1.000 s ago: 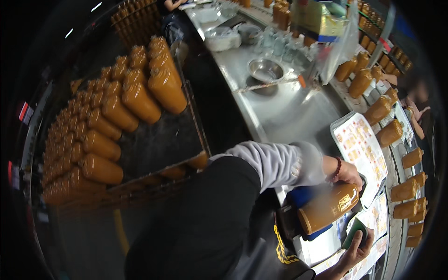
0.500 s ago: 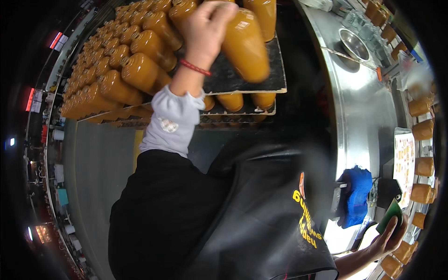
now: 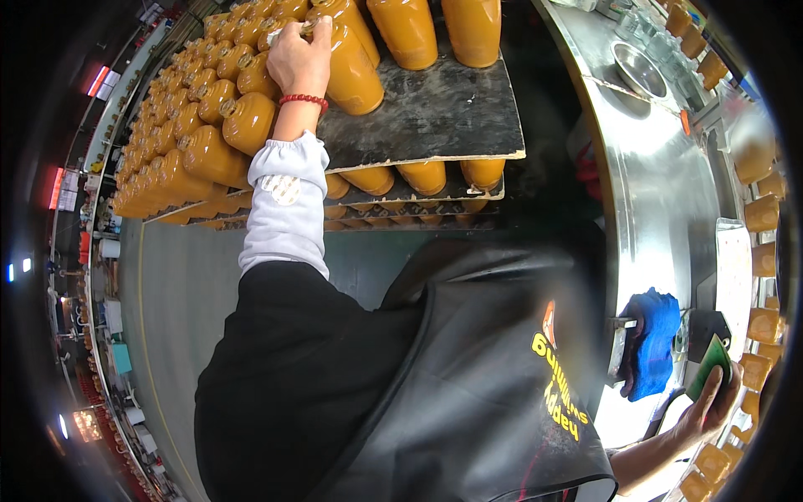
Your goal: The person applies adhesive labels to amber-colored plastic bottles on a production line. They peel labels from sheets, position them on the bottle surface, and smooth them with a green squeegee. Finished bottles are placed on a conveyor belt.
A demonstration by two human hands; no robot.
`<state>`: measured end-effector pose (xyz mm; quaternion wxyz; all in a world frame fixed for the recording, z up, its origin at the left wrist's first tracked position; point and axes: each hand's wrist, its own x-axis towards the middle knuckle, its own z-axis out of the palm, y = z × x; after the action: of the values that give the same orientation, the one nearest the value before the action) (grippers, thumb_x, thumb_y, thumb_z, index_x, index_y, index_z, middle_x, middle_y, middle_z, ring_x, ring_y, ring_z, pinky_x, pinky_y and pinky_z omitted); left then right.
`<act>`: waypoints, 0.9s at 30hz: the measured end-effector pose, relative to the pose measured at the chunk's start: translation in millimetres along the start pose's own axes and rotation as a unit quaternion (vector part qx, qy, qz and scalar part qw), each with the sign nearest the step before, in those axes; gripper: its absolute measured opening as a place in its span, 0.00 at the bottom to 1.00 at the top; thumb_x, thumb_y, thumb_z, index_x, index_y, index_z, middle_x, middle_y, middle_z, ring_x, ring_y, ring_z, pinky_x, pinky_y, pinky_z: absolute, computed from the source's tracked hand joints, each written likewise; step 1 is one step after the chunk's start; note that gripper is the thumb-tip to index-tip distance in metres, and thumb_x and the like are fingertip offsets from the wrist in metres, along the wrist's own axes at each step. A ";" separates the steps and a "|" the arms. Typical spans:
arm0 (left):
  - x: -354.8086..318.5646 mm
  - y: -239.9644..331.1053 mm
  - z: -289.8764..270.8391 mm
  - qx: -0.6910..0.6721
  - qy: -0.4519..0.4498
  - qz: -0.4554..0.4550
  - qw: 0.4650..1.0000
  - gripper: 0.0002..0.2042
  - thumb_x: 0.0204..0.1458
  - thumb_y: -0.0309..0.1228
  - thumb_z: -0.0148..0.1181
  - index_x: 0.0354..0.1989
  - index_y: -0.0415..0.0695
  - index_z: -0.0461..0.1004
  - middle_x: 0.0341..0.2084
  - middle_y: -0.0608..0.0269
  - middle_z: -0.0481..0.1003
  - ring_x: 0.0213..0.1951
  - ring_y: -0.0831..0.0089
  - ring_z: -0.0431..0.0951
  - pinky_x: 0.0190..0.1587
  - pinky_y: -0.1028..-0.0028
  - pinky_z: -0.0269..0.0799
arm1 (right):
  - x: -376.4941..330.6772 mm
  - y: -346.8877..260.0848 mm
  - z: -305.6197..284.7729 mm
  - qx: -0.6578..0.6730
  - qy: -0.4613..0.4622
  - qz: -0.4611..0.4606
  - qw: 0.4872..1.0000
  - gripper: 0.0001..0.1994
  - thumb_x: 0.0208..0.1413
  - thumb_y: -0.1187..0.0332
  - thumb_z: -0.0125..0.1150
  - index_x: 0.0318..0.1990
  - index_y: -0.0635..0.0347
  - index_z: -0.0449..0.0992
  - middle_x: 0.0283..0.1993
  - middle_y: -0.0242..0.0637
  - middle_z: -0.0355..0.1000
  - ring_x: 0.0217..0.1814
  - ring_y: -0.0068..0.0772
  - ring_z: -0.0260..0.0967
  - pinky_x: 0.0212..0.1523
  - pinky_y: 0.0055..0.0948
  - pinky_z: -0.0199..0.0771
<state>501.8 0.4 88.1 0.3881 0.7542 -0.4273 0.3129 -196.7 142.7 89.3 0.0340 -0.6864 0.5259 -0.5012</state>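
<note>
A glossy amber-brown bottle (image 3: 355,77) stands slightly tilted in view on a black board (image 3: 435,117) at the upper middle. My left hand (image 3: 303,60) is closed round its narrow neck, which the fingers partly hide. Many like bottles (image 3: 249,124) crowd the board on the left, and another two stand to the right of the held one. Far to the lower right, my right hand (image 3: 713,406) grips a thin green pad (image 3: 709,368) between thumb and fingers, beside the metal counter.
Lower boards carry more bottles (image 3: 422,177) beneath the top one. Along the right runs a steel counter (image 3: 652,201) with a metal bowl (image 3: 638,71), a folded blue cloth (image 3: 651,343) and a white tray (image 3: 733,259). Amber pieces (image 3: 763,213) line its far side.
My left hand has carried the bottle leftward and its base now meets the board beside the others. My right hand keeps the green pad, shifted only slightly.
</note>
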 end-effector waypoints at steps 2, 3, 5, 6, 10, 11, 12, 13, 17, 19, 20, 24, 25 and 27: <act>2.5 0.9 -2.8 0.042 -0.008 0.020 0.999 0.29 0.52 0.57 0.62 0.39 0.37 0.81 0.37 0.39 0.80 0.43 0.45 0.79 0.47 0.55 0.73 | -0.7 -4.6 1.6 -0.018 -0.014 0.002 1.000 0.10 0.68 0.70 0.57 0.47 0.70 0.75 0.45 0.38 0.72 0.46 0.29 0.68 0.49 0.24 0.68; 4.3 2.5 -5.7 0.072 -0.011 0.027 0.997 0.29 0.52 0.57 0.61 0.39 0.36 0.81 0.38 0.39 0.80 0.44 0.45 0.79 0.48 0.54 0.73 | -0.7 -6.1 1.6 -0.020 -0.028 0.004 0.999 0.09 0.68 0.70 0.57 0.47 0.69 0.75 0.45 0.37 0.71 0.45 0.28 0.67 0.48 0.23 0.67; 7.6 9.7 -12.7 0.113 -0.058 0.010 0.992 0.30 0.53 0.57 0.59 0.40 0.35 0.80 0.41 0.38 0.80 0.47 0.45 0.78 0.50 0.54 0.72 | 0.5 -7.6 2.3 0.008 -0.061 0.022 0.998 0.10 0.69 0.68 0.56 0.46 0.67 0.74 0.43 0.34 0.69 0.43 0.25 0.65 0.47 0.21 0.64; 8.4 8.7 -13.0 0.115 -0.052 0.016 0.992 0.30 0.53 0.57 0.59 0.41 0.36 0.80 0.41 0.39 0.80 0.47 0.45 0.78 0.50 0.54 0.72 | -1.5 -5.1 1.8 0.007 -0.054 0.025 0.998 0.10 0.69 0.67 0.56 0.47 0.67 0.74 0.43 0.34 0.69 0.44 0.25 0.65 0.47 0.21 0.64; 5.2 1.3 -12.1 0.100 -0.041 0.020 0.994 0.25 0.52 0.55 0.60 0.39 0.40 0.80 0.40 0.40 0.79 0.48 0.46 0.77 0.52 0.55 0.71 | -9.7 4.7 -7.0 0.017 -0.047 0.062 0.997 0.10 0.69 0.68 0.56 0.48 0.65 0.74 0.45 0.32 0.69 0.47 0.23 0.64 0.50 0.21 0.63; 3.6 1.9 -13.0 0.090 -0.041 0.015 0.995 0.24 0.52 0.54 0.61 0.37 0.42 0.80 0.40 0.40 0.78 0.49 0.47 0.77 0.52 0.54 0.70 | -12.1 6.6 -10.9 0.023 -0.051 0.077 0.995 0.09 0.69 0.68 0.57 0.49 0.65 0.74 0.46 0.31 0.70 0.48 0.22 0.64 0.52 0.21 0.62; 4.9 6.2 -17.0 0.083 -0.055 0.009 0.995 0.23 0.52 0.54 0.61 0.37 0.43 0.81 0.39 0.41 0.79 0.48 0.47 0.77 0.52 0.54 0.70 | -12.9 4.6 -10.9 0.025 -0.044 0.086 0.995 0.09 0.69 0.68 0.57 0.49 0.64 0.74 0.46 0.31 0.69 0.48 0.22 0.64 0.51 0.20 0.62; 5.7 11.0 -21.5 0.076 -0.069 0.002 0.995 0.23 0.52 0.54 0.62 0.37 0.43 0.81 0.39 0.41 0.79 0.48 0.46 0.77 0.52 0.55 0.70 | -14.2 2.0 -11.1 0.026 -0.038 0.095 0.994 0.09 0.69 0.68 0.57 0.49 0.64 0.74 0.45 0.30 0.69 0.47 0.22 0.64 0.51 0.20 0.63; 10.5 10.9 -20.1 0.110 -0.095 0.011 0.989 0.22 0.52 0.54 0.63 0.35 0.45 0.81 0.36 0.43 0.79 0.42 0.47 0.79 0.48 0.55 0.73 | -12.5 -6.7 -6.2 0.027 -0.044 0.087 0.995 0.08 0.67 0.70 0.56 0.47 0.66 0.73 0.41 0.33 0.67 0.41 0.23 0.62 0.45 0.20 0.62; 12.2 10.6 -24.7 0.126 -0.100 0.010 0.987 0.23 0.53 0.55 0.62 0.36 0.45 0.80 0.38 0.44 0.79 0.44 0.48 0.78 0.47 0.55 0.73 | -13.3 -6.9 0.1 0.061 -0.036 0.104 0.992 0.07 0.65 0.72 0.57 0.47 0.66 0.73 0.40 0.33 0.67 0.41 0.23 0.62 0.44 0.20 0.61; 13.3 13.3 -32.3 0.142 -0.104 0.000 0.984 0.25 0.54 0.57 0.61 0.38 0.44 0.79 0.40 0.44 0.79 0.46 0.48 0.78 0.47 0.54 0.73 | -13.5 -6.4 -0.7 0.074 -0.048 0.119 0.989 0.07 0.65 0.72 0.57 0.46 0.66 0.73 0.41 0.34 0.67 0.42 0.24 0.62 0.45 0.21 0.62; -7.8 74.4 -52.2 0.153 0.006 0.039 0.987 0.21 0.55 0.47 0.65 0.49 0.44 0.74 0.52 0.47 0.73 0.57 0.51 0.68 0.59 0.53 0.62 | -18.1 -3.5 -8.0 0.083 -0.017 0.163 0.983 0.10 0.67 0.70 0.55 0.51 0.64 0.73 0.44 0.36 0.71 0.42 0.20 0.65 0.43 0.18 0.66; -9.4 85.2 -52.1 0.067 0.034 0.131 0.989 0.23 0.57 0.46 0.63 0.53 0.42 0.71 0.55 0.48 0.71 0.58 0.53 0.67 0.62 0.52 0.58 | -17.0 -7.0 -7.1 0.066 0.008 0.169 0.983 0.10 0.68 0.69 0.53 0.52 0.63 0.73 0.47 0.36 0.72 0.43 0.20 0.66 0.44 0.19 0.67; -16.0 133.7 -48.4 -0.095 0.056 0.241 0.964 0.21 0.57 0.42 0.63 0.52 0.41 0.72 0.53 0.50 0.72 0.58 0.53 0.68 0.63 0.55 0.57 | -15.4 -13.9 -4.7 0.033 0.055 0.183 0.981 0.12 0.70 0.69 0.50 0.56 0.62 0.72 0.52 0.37 0.74 0.45 0.20 0.68 0.46 0.20 0.69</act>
<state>369.3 3.5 142.2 0.3946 0.5698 -0.6016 0.3971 -189.7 162.7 89.6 0.1188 -0.5485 0.6270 -0.5404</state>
